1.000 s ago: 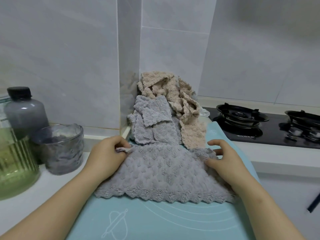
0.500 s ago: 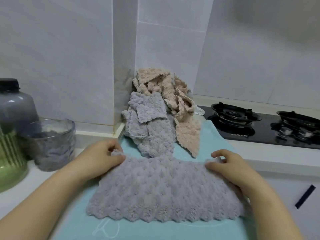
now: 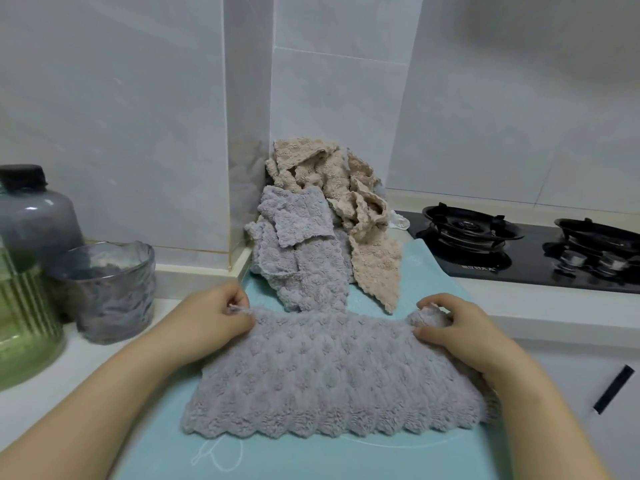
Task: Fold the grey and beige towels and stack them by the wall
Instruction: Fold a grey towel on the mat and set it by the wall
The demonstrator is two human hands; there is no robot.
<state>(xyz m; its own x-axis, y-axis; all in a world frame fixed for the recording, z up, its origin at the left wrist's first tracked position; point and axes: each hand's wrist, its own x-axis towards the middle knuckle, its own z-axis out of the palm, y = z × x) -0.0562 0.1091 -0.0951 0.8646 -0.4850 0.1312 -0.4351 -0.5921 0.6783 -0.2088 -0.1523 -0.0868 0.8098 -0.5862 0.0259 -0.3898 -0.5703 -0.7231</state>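
You have drawn the grey towel (image 3: 332,372) toward you, clear of the heap in the wall corner. It now lies spread flat on the teal mat (image 3: 346,459) on the counter (image 3: 86,368). Your left hand (image 3: 207,320) pinches its far left corner and your right hand (image 3: 460,334) its far right corner, fingers (image 3: 433,303) curled into the fabric. It looks ready for a first fold. The crumpled grey towel (image 3: 298,251) and crumpled beige towel (image 3: 370,251) wait unfolded against the wall.

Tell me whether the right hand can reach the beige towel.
Probably yes, once freed: the right hand pinches the spread grey towel, but only bare mat lies between it and the beige towel.
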